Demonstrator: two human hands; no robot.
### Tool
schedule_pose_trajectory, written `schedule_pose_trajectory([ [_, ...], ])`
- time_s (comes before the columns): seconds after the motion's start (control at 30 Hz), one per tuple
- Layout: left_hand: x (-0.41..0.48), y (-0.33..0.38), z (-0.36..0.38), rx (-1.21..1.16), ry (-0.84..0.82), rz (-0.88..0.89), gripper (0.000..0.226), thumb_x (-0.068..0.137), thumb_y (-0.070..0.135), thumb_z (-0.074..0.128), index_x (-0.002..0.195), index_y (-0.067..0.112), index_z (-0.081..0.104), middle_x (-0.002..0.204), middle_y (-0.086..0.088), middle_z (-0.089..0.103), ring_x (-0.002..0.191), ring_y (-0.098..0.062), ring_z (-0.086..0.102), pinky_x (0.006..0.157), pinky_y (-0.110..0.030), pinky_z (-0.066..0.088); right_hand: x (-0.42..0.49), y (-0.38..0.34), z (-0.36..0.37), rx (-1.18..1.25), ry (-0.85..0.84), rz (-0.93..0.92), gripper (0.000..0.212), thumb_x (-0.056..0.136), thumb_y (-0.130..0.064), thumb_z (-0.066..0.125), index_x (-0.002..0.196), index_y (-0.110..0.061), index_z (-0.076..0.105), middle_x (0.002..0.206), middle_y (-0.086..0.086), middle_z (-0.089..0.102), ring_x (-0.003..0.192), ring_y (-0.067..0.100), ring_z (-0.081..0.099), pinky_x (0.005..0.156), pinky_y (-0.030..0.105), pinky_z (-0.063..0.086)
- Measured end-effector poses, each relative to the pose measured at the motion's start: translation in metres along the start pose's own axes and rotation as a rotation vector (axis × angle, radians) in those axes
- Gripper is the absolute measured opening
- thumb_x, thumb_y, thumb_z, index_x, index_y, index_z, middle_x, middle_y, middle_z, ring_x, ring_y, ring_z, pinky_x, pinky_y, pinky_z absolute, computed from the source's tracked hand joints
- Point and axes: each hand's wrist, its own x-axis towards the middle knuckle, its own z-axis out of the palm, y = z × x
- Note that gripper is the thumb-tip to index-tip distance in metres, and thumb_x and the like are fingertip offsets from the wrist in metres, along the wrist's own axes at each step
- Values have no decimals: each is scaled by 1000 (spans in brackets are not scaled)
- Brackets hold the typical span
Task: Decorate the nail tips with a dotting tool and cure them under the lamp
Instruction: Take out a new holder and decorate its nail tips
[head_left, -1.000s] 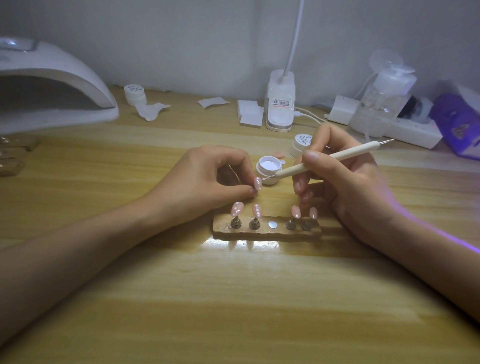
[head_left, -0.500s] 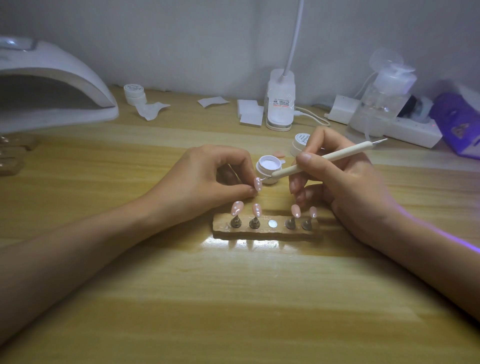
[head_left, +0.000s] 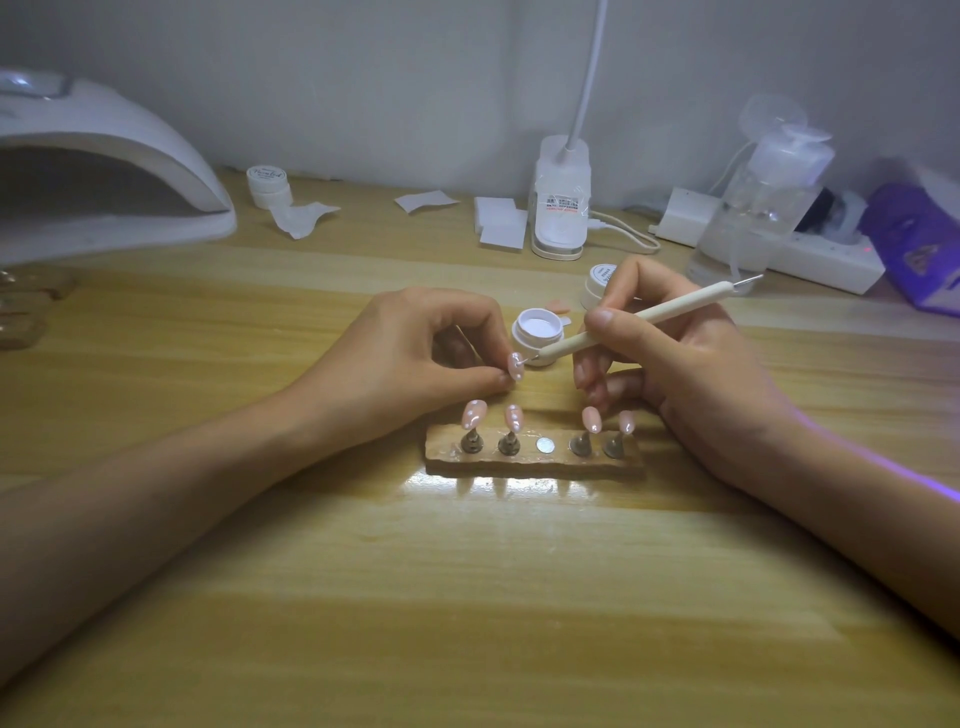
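My left hand (head_left: 415, 358) pinches a pink nail tip (head_left: 515, 366) on its small stand, held just above the desk. My right hand (head_left: 675, 358) grips a white dotting tool (head_left: 649, 317) like a pen, its fine point touching that nail tip. Behind the tool stands an open white gel pot (head_left: 538, 335). In front lies a wooden holder (head_left: 530, 460) carrying several pink nail tips on metal pegs, two at the left (head_left: 474, 414) with white dots, and one bare magnet in the middle. The white curing lamp (head_left: 104, 171) sits at the far left.
A desk lamp base (head_left: 560, 202) with its cable stands at the back, beside paper pads (head_left: 501, 223). A closed gel jar (head_left: 268, 185), a pump bottle (head_left: 763, 202), a power strip (head_left: 810, 249) and a purple pack (head_left: 919, 244) line the rear. More wooden holders (head_left: 26, 306) lie at the left edge.
The dotting tool's point has dropped from the rim of the gel pot down and left onto the nail tip in my left hand. My left hand has stayed put.
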Motion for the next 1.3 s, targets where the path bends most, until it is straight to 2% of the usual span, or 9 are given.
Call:
schedule_pose_trajectory([
  [0.13,0,0,0,5,1,1,20,79,8,78,73,24,69,74,14,71,66,-1,67,65,-8,44,0,0,0,-6,-1,-11,20,89,-18,61,71,-21,53,60,6,62,53,24,59,41,25,47],
  [0.37,0,-1,0,-1,4,-3,18,79,6,78,74,21,70,75,14,72,66,-1,67,66,-9,44,0,1,-1,-7,-3,-2,18,89,-19,60,76,-16,49,60,8,62,46,23,59,38,20,44],
  [0.6,0,0,0,6,4,-4,18,78,8,78,74,23,69,75,15,71,67,0,67,66,-9,44,0,1,0,1,0,-7,19,89,-19,61,73,-18,51,59,7,62,50,23,59,40,22,45],
  [0.97,0,1,0,2,-2,2,18,79,7,78,74,22,69,75,16,71,67,-1,67,66,-9,45,0,-1,1,-5,6,-63,21,91,-18,59,72,-23,52,61,4,62,56,20,59,43,34,50],
  [1.13,0,1,0,-5,-9,6,19,79,6,78,74,22,70,75,12,72,66,-1,67,66,-9,45,-1,-1,0,-6,8,-84,22,92,-19,59,71,-25,54,61,2,63,56,18,60,44,27,48],
  [1.3,0,1,-1,15,-7,19,22,78,4,78,72,24,69,74,19,69,66,2,65,63,-4,40,-1,-1,0,-1,14,-95,22,92,-18,59,72,-24,54,61,2,63,56,17,60,46,24,49],
])
